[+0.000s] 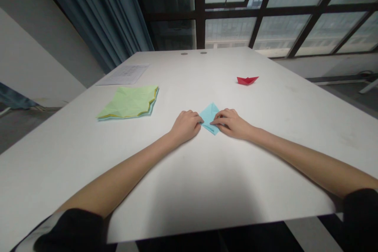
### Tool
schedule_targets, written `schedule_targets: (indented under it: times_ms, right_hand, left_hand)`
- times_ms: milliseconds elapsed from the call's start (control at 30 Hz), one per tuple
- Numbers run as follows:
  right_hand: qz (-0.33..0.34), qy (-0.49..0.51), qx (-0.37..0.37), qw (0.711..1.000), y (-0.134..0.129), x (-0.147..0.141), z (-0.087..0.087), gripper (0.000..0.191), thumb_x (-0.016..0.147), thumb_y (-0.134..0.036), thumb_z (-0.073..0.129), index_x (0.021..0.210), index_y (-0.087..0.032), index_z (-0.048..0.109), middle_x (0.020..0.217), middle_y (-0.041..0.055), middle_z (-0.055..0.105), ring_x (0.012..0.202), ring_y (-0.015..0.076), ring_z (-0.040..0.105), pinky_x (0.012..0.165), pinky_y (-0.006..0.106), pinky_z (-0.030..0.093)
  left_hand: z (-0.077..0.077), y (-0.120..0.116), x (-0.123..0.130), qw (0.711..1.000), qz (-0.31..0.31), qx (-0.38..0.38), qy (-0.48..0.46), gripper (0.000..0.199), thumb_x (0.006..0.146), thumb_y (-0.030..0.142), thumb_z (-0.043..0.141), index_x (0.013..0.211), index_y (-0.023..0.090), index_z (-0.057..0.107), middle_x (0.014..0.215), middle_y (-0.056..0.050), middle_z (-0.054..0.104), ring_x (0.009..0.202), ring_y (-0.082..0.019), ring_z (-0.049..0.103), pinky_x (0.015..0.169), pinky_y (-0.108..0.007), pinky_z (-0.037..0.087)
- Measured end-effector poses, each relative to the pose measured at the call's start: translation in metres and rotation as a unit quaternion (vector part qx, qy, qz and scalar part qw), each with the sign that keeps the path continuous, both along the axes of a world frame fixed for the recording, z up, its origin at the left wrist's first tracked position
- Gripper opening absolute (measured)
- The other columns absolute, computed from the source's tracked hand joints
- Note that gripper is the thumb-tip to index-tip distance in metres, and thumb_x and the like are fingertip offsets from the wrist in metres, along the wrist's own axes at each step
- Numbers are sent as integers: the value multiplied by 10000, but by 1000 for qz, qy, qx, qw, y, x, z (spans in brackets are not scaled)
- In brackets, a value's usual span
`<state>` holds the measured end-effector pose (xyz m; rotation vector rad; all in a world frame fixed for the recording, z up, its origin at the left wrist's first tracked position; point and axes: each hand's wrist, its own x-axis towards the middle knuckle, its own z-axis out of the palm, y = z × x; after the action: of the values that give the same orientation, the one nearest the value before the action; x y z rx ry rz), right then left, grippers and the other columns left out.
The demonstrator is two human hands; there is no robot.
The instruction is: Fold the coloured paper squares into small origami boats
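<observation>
A small folded piece of light blue paper [209, 115] lies on the white table between my hands, one corner pointing away from me. My left hand [186, 125] is closed at the paper's left corner, thumb and fingertips pressed together on it. From the right, my right hand [232, 123] reaches over the paper's right side, its index fingertip on the surface and the other fingers curled at the edge. Fold lines and a layered flap show near the lower edge.
A stack of green, yellow and blue paper sheets [128, 102] lies to the left. Behind it is a printed sheet [125, 75]. A red folded paper boat [247, 81] stands at the back right of the white table [189, 189]. Windows and a blue curtain are beyond.
</observation>
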<state>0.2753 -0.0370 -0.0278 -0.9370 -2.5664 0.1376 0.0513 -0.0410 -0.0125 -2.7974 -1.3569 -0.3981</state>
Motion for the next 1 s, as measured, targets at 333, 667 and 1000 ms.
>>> schedule_targets:
  times_ms: [333, 667, 1000]
  right_hand:
    - [82, 4, -13, 997, -3, 2, 3, 346, 751, -102, 447, 979, -218, 680, 953, 64, 661, 907, 199, 569, 824, 366, 377]
    - [51, 22, -22, 998, -6, -3, 9, 253, 796, -174, 468, 960, -198, 660, 962, 72, 655, 907, 201, 579, 851, 369, 379]
    - [-196, 182, -41, 963, 4, -4, -2, 432, 674, -397, 672, 1025, -200, 514, 1074, 116, 495, 1011, 272, 471, 857, 437, 403]
  left_hand:
    - [1, 1, -1, 995, 92, 25, 2, 310, 868, 309, 410, 1007, 175, 652, 985, -99, 658, 944, -258, 562, 798, -389, 403]
    - [-4, 10, -4, 955, 149, -112, -230, 199, 752, 341, 577, 838, 180, 656, 820, -43, 676, 770, -191, 600, 702, -317, 462]
    - [2, 5, 10, 727, 165, -340, -573, 302, 643, 140, 664, 917, 148, 537, 709, 1, 618, 596, -108, 591, 607, -254, 480]
